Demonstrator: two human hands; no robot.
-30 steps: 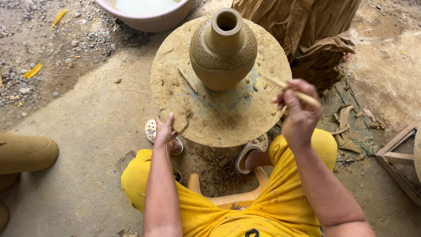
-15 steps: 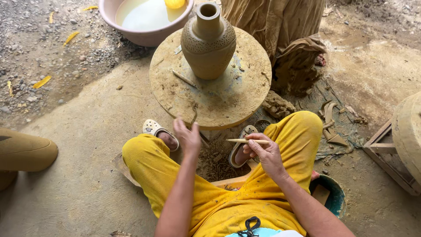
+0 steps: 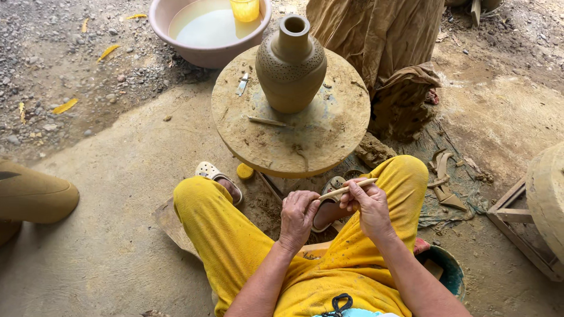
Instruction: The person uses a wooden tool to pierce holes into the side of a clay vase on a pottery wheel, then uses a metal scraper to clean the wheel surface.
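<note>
We grip a thin stick [image 3: 348, 188] in our right hand [image 3: 367, 205], fingers pinched around it, while our left hand [image 3: 298, 215] curls at its near end, touching it. Both hands hover over our knees, just below the wheel [image 3: 329, 126] where the vase [image 3: 291, 67] stands upright.

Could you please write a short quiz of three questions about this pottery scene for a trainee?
1. True or false: the clay vase lies on its side on the round wheel.
2. What does the right hand hold?
A. a thin wooden stick
B. a sponge
C. a knife
3. Fill in: the left hand is close to the stick, above the ______ trousers.

Key: 1 false, it stands upright. 2 A. 3 yellow.
</note>
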